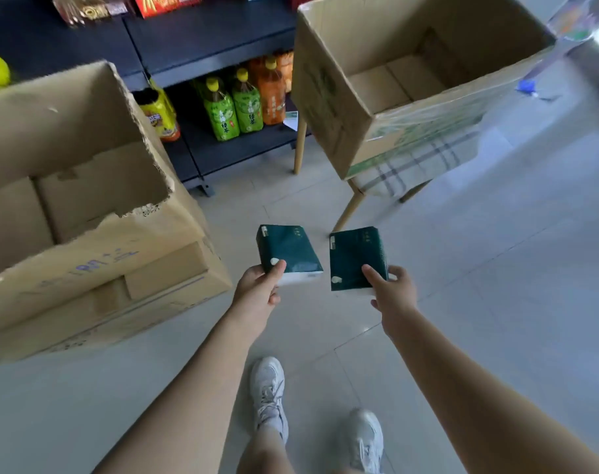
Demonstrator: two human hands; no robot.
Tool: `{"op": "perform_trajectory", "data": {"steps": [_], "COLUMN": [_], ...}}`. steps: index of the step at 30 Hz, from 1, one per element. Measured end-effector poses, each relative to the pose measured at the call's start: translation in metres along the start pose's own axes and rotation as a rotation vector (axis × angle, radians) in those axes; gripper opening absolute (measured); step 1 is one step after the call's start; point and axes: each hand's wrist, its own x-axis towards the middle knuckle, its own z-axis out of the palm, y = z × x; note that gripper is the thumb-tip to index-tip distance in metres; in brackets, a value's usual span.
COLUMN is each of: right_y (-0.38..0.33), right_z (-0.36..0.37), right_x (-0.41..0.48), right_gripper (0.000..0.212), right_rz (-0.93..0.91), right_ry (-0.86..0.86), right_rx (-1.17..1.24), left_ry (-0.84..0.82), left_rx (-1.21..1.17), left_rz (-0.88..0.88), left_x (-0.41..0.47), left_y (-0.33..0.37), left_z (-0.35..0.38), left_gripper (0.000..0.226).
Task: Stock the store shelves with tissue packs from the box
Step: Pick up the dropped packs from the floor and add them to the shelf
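Note:
I hold two dark green tissue packs out in front of me over the tiled floor. My left hand [259, 285] grips the left tissue pack [286, 249] by its near end, thumb on top. My right hand [392, 292] grips the right tissue pack [354, 256] the same way. An open cardboard box [328, 94] stands on a stool at the upper right; its visible inside shows only bare cardboard. Dark store shelves [209, 35] run along the back.
A large torn cardboard box [96, 254] sits on the floor at the left. Green and orange drink bottles [233, 104] fill the low shelf, snack packs [127, 5] the one above. The stool's wooden legs [299, 145] stand ahead. My white shoes [269, 391] are below.

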Motion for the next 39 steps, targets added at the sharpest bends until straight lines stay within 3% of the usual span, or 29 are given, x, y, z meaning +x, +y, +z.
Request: {"op": "perform_trajectory", "data": {"steps": [5,10,18,23,25,35,39], "right_y": [-0.028,-0.058,-0.123,-0.169,-0.191,-0.307,-0.354], "right_z": [-0.077,-0.17,-0.326,-0.387,-0.402,-0.442,-0.456], "right_x": [-0.06,-0.109,-0.193,-0.229,-0.235,-0.21,-0.201], "right_gripper": [0.044,0.046,0.044,0.044,0.044,0.047,0.043], "right_rz": [-0.077,-0.197,-0.404,-0.514,-0.546,-0.685,-0.746], "right_ry": [-0.023,-0.037,0.002,0.037,0.038,0.093,0.156], "right_rx": [0.029,0.066,0.169,0.231,0.257,0.283,0.234], "left_ry": [-0.082,-0.152,-0.256,-0.374,-0.434,-0.577,-0.589], "left_rx": [0.021,-0.008,-0.035,-0.14,-0.126,-0.126,-0.146], "left_rz": [0.085,0.189,0.354,0.416,0.424,0.479,0.516], "left_x": [-0.091,-0.187,-0.338,-0.407,-0.421,-0.405,-0.394], "left_y": [0.021,0.036,0.071,0.108,0.125,0.224,0.262], "left_z": [0.039,0.091,0.185,0.241,0.26,0.349,0.386], "left_gripper": [0.003,0.033,0.055,0.043,0.036,0.049,0.036]}}
